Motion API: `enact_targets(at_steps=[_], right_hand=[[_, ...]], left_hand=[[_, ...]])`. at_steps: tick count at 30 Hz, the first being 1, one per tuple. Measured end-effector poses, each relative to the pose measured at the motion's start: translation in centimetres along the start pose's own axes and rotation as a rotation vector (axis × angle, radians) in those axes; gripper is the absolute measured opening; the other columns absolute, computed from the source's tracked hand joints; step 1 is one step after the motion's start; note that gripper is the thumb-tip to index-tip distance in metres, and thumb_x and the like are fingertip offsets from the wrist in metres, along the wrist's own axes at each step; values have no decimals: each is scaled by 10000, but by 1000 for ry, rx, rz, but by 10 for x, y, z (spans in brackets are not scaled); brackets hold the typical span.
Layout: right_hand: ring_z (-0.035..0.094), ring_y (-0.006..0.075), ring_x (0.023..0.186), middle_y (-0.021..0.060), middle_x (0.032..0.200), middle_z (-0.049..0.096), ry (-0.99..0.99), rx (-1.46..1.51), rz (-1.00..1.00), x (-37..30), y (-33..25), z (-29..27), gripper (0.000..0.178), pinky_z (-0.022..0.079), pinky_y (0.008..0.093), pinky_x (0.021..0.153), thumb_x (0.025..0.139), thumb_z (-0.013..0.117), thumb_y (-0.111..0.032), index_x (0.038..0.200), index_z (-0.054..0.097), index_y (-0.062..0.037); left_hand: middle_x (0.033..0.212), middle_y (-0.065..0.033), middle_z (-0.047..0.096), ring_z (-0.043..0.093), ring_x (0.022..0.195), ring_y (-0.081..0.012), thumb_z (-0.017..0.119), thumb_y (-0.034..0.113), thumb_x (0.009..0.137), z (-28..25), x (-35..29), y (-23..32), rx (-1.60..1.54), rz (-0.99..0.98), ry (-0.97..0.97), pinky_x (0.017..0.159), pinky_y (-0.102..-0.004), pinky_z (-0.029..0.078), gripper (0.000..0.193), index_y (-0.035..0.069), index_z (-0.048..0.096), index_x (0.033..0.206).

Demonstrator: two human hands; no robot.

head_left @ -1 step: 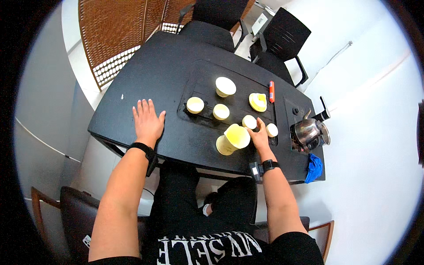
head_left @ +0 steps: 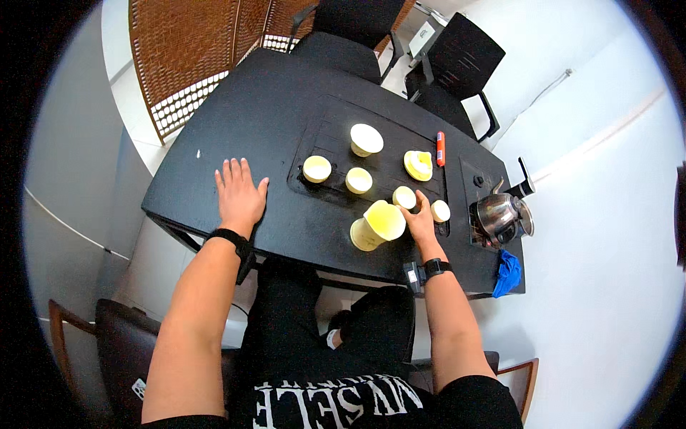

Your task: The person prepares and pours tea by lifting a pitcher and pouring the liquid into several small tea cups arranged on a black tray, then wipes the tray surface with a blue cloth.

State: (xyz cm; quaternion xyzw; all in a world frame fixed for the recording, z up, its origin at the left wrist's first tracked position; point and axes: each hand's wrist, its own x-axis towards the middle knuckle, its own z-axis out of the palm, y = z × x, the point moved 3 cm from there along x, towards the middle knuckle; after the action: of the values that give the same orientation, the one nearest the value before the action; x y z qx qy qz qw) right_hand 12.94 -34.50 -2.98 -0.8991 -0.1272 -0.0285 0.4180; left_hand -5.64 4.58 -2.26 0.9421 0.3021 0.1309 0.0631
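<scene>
My left hand [head_left: 241, 194] lies flat on the black table, fingers spread, holding nothing. My right hand [head_left: 420, 217] has its thumb and fingers around the near right side of a small pale yellow teacup [head_left: 404, 197] at the near edge of the tea tray [head_left: 332, 114]. Just left of that hand stands a taller yellow pitcher [head_left: 371, 230] with a spout. Another small teacup [head_left: 440, 211] sits to its right. Two more teacups, one [head_left: 359, 180] in the middle and one [head_left: 316, 169] at the left, stand on the tray, with a larger white-rimmed bowl [head_left: 366, 139] behind them.
A yellow and white lidded dish [head_left: 418, 166] and a red tube [head_left: 440, 149] lie toward the tray's right side. A steel kettle [head_left: 498, 217] stands on a burner at the right, near a blue cloth [head_left: 508, 273]. Black chairs [head_left: 457, 57] stand beyond the table.
</scene>
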Motion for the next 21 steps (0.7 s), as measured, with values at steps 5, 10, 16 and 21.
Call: enact_targets(at_steps=[5,10,16,21], right_hand=[[564,242,1201,158,1289,590,-43,93,14,3,-7,4,722,450,355,1024,776,838,-215,1357,475,15],[587,217,1132,130,1224,609,-3,118,-32,-2,-12,-1,640,470,350,988,788,828,-192,1298,499,13],[615,194,1084,129,1211,603,-84,421,-27,-8,-55,-17,624,504,321,947,811,789,-71,1307,421,22],[609,183,1124,108,1220,619,-111,415,-95,-27,-115,-45,565,482,314,989,825,743,-32,1315,467,19]], left_hand=[[1525,-203,365,242,1465,-343,489,459,978,-2,1,-3,-18,-2,20,1211,-496,152,699,-16,361,1474],[1517,-202,376,256,1458,-345,487,460,978,-2,2,1,-34,-8,13,1209,-500,157,694,-17,372,1469],[1504,-200,389,277,1446,-350,479,469,978,6,2,-4,42,0,75,1198,-510,182,689,-10,382,1464],[1492,-195,405,291,1440,-343,475,476,976,10,2,-3,52,6,100,1193,-511,195,684,-7,403,1454]])
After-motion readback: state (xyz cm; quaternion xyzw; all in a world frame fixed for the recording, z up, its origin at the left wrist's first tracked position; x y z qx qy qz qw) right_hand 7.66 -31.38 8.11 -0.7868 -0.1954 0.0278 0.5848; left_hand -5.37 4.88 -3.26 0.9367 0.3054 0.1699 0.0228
